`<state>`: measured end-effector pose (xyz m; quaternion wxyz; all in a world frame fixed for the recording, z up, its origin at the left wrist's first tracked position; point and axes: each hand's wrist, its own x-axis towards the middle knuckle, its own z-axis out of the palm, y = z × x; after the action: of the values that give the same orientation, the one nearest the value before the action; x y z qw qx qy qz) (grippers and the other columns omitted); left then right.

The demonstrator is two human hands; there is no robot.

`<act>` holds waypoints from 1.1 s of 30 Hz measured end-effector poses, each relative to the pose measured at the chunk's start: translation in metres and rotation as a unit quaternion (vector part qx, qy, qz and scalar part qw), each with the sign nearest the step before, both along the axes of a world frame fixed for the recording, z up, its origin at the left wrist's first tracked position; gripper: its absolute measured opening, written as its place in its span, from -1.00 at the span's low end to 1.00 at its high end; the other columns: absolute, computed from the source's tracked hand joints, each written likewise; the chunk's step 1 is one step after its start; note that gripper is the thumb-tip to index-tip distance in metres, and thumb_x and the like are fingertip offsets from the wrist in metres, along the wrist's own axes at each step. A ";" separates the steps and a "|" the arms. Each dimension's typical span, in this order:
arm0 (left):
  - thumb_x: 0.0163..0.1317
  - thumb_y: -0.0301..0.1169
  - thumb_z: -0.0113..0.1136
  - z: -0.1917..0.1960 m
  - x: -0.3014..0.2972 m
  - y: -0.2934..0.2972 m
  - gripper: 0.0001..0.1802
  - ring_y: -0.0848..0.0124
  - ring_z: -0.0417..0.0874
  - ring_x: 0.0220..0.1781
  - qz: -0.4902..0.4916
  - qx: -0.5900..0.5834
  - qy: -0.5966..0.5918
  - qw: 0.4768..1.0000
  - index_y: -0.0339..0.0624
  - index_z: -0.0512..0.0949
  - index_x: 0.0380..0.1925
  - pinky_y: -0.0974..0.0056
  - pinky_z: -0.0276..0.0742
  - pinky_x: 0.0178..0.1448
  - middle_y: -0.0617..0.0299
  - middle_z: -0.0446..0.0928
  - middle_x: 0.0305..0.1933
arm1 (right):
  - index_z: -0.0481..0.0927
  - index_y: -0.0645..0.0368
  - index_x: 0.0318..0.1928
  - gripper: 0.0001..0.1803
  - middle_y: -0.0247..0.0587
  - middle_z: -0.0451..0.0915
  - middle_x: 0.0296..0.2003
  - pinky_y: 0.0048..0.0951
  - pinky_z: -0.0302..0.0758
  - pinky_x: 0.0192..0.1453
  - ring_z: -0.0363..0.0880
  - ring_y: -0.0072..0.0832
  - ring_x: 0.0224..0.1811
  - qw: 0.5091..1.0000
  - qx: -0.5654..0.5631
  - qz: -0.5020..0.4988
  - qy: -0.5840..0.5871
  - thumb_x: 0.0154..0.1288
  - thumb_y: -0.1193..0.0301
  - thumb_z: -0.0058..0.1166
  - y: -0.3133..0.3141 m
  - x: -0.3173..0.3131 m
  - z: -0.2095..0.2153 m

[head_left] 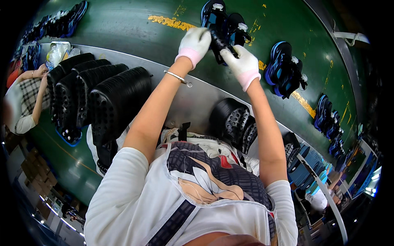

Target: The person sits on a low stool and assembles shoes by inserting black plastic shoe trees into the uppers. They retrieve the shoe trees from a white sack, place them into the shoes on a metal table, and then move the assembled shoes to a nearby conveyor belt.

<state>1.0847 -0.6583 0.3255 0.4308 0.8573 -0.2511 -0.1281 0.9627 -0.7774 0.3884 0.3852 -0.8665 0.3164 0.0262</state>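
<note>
Both my hands wear white gloves with pink cuffs and reach out over a green conveyor belt point(123, 24). My left hand point(194, 44) and my right hand point(242, 62) both grip a black and blue shoe point(219, 28) that lies on the belt with another beside it. A thin bracelet sits on my left wrist. More blue and black shoes point(285, 69) lie in pairs further right along the belt.
Tall stacks of black perforated soles point(102, 98) lean on the metal ledge point(193, 96) at my left; shorter stacks point(236, 121) stand at my right. A person in a checked top point(24, 98) works at far left. More shoes point(57, 20) line the belt's top left.
</note>
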 end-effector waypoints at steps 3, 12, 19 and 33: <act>0.18 -0.27 0.04 -0.014 -0.003 -0.001 -0.68 0.03 0.49 0.07 -0.101 0.032 -0.076 0.991 -0.25 0.56 -0.18 0.12 0.40 0.20 -0.03 0.53 -0.03 | 0.61 0.23 -0.37 -0.45 0.04 0.60 -0.46 -0.26 0.49 -0.21 0.60 -0.12 -0.36 0.997 0.020 0.053 0.060 0.10 -0.08 0.04 -0.031 0.017 -0.004; 0.19 -0.19 0.10 -0.030 -0.024 -0.024 -0.68 0.03 0.58 -0.13 -0.241 0.139 -0.077 0.957 -0.17 0.55 -0.19 0.04 0.51 -0.02 0.00 0.53 -0.19 | 0.64 0.29 -0.17 -0.40 0.13 0.63 -0.25 -0.29 0.50 0.00 0.62 -0.09 -0.15 0.949 -0.096 0.204 0.222 0.09 -0.03 -0.02 -0.055 0.089 0.025; 0.21 -0.23 0.12 -0.054 -0.020 -0.041 -0.71 0.07 0.58 -0.06 -0.250 0.275 0.032 0.928 -0.15 0.57 -0.16 0.07 0.53 0.02 0.04 0.56 -0.11 | 0.66 0.19 -0.16 -0.49 0.07 0.62 -0.16 -0.25 0.52 0.01 0.60 -0.06 -0.10 0.956 -0.090 0.130 0.247 0.11 0.03 -0.04 -0.032 0.097 0.016; 0.26 -0.23 -0.05 -0.014 -0.018 -0.032 -0.67 -0.05 0.60 -0.06 -0.156 0.220 0.154 0.951 -0.18 0.61 -0.19 0.02 0.53 0.01 -0.12 0.60 -0.13 | 0.63 0.19 -0.21 -0.59 0.06 0.64 -0.19 -0.17 0.53 0.00 0.62 -0.06 -0.12 0.942 -0.215 0.146 0.211 0.29 0.11 -0.08 -0.003 0.097 -0.026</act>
<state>1.0668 -0.6901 0.3113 0.2397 0.8511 -0.2777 -0.3756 1.0595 -0.7804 0.3624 0.1057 -0.9400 0.2583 0.1962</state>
